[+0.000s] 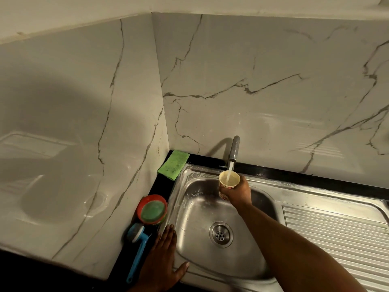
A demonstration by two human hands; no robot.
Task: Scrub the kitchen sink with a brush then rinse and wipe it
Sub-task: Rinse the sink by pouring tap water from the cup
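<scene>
Right hand (240, 192) reaches out over the sink (189, 207), fingers curled round a paper cup (227, 184) with red flowers on its side, holding it upright under the tap (235, 147). Water (231, 167) runs from the spout straight into the cup, which looks partly full. The forearm crosses the basin from the lower right, passing just right of the drain (220, 233). Left hand (164, 253) lies flat on the sink's left rim, palm down and gripping nothing, with the fingers straight and pointing toward the wall and the thumb spread out along the front edge of the basin. The brush (140, 251) lies on the black counter (294, 174) just left of that hand, close to its outer edge, though I cannot tell whether they touch. Its head is toward the wall and its blue handle runs back toward the person. It is well apart from the right hand, with the whole basin between them. Just beyond the brush head stands a red tub (145, 202) with a green pad (152, 210) in it, touching or nearly touching the head. A green cloth (173, 164) lies flat in the back left corner of the counter, against the marble wall (273, 91) and left of the tap. Droplets and wet streaks show on the basin walls and along the back rim. A ribbed drainboard (336, 234) extends to the right of the basin.
</scene>
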